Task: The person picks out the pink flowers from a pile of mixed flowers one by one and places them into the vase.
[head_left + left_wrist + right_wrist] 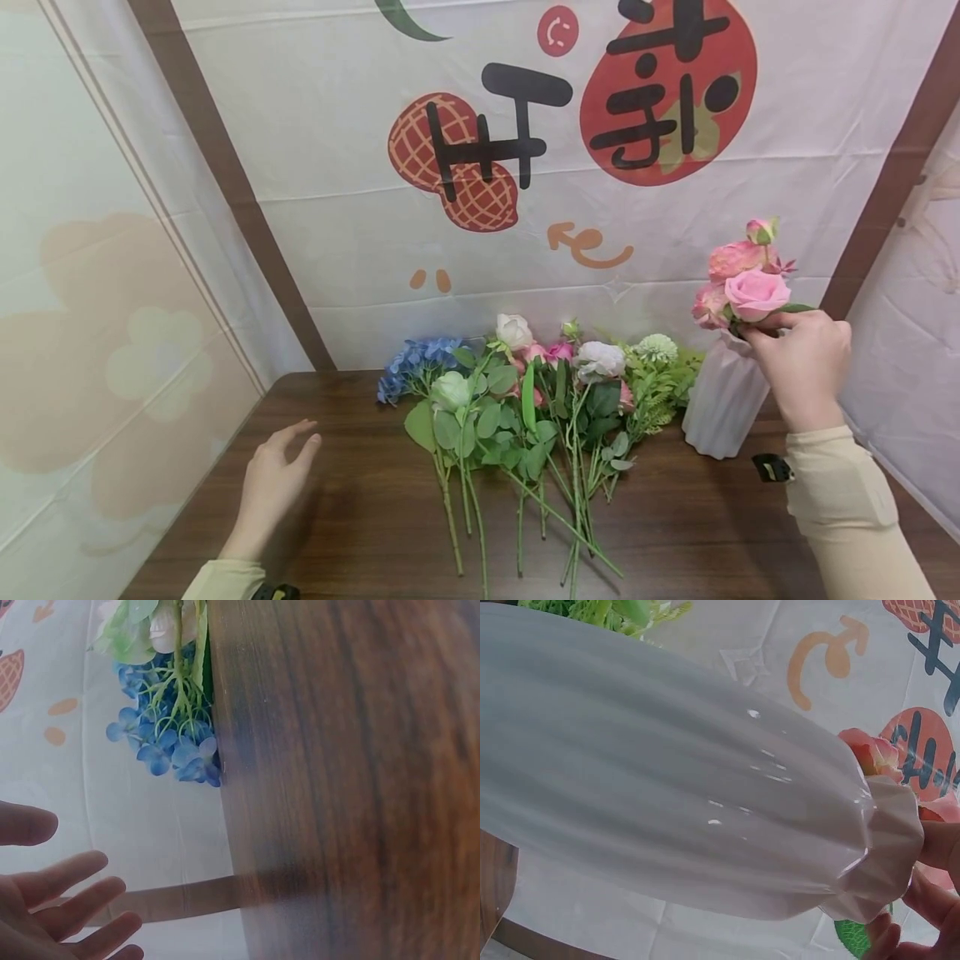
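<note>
White fabric backdrop, printed with red, black and orange figures (337, 267): hung behind everything.

Dark brown wood-grain tabletop (352, 517): carries the stems and the vase.

Loose spread of long green-stemmed flowers (487, 417): lying at the middle of the tabletop, stems toward the person, several crossing. Includes feathery light-green foliage (667, 387), a blue many-petalled flower head (420, 362), a white ruffled bloom (600, 361), a pale green-white rose (452, 390) and a pale green pompom bloom (655, 348). Judged as the part left to do.

White fluted vase with a pleated rim, glossy (723, 408): standing at the right, just beside the foliage.

Hands, two. Right hand (806, 362): at the vase's mouth, thumb and fingers pinched at the base of the pink cluster; contact with the rim cannot be told. Left hand (277, 479): above the tabletop at left, fingers loosely spread, holding nothing, apart from the stems.

Pink and coral cluster of blooms (753, 292): over the vase's mouth; its stems are hidden. Seemingly the first placement, not yet released; the work looks early.

Small pink bud (762, 231): topmost in that cluster.
</note>
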Demonstrator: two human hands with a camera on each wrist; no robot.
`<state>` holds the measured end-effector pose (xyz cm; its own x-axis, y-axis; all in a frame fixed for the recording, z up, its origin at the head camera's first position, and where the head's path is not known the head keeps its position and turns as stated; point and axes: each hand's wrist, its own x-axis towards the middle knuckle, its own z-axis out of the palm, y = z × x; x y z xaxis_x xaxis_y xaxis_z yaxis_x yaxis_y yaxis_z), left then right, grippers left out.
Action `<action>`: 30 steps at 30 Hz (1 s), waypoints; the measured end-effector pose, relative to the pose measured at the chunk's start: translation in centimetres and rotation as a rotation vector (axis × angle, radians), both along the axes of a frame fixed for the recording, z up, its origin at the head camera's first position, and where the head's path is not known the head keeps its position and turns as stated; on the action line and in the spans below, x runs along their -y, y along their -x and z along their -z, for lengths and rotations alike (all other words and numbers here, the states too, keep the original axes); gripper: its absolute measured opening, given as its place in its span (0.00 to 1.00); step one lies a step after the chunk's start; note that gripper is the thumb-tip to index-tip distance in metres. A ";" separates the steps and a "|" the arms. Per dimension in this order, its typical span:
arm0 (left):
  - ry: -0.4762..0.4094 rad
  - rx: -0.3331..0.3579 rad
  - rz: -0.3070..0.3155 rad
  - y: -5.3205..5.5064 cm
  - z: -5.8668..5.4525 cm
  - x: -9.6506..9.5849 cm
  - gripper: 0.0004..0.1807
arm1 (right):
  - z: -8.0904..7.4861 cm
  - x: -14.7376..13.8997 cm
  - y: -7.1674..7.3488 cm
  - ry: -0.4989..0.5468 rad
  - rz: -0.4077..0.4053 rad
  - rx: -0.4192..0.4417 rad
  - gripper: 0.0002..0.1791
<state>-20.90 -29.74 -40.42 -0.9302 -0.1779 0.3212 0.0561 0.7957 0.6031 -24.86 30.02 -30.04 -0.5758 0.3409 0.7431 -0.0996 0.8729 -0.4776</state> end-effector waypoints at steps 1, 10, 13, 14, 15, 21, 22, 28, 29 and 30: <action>0.000 -0.001 0.001 0.0 0.0 0.0 0.24 | 0.0 0.0 -0.1 0.007 0.002 0.017 0.11; 0.001 0.001 -0.006 0.0 0.1 0.0 0.24 | -0.8 -1.3 -0.6 0.056 -0.002 0.278 0.22; 0.004 -0.005 -0.008 0.0 0.0 -0.1 0.23 | -1.1 -1.7 -0.7 0.028 -0.029 0.349 0.22; 0.006 -0.010 -0.008 0.1 0.0 -0.1 0.23 | -1.2 -1.8 -0.7 0.023 -0.039 0.369 0.22; 0.005 -0.012 -0.006 0.1 0.0 -0.1 0.23 | -1.4 -1.9 -0.8 0.022 -0.046 0.389 0.23; -0.005 -0.006 0.015 0.3 -0.1 -0.7 0.24 | -1.9 -2.4 -1.4 0.034 -0.084 0.436 0.26; -0.006 -0.007 0.019 0.4 -0.1 -0.8 0.23 | -2.0 -2.4 -1.4 0.033 -0.090 0.442 0.27; -0.012 -0.033 0.043 1.0 -0.7 -2.1 0.23 | -2.7 -2.8 -2.1 0.017 -0.126 0.505 0.29; -0.013 -0.035 0.046 1.1 -0.8 -2.3 0.23 | -2.8 -2.9 -2.3 0.022 -0.134 0.515 0.29; -0.013 -0.037 0.051 1.3 -0.9 -2.6 0.23 | -3.0 -2.9 -2.4 0.021 -0.140 0.520 0.28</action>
<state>-22.20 -27.15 -39.55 -0.9255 -0.1353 0.3537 0.1188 0.7831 0.6105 -22.47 32.90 -27.07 -0.9069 0.2460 0.3422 0.0395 0.8580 -0.5121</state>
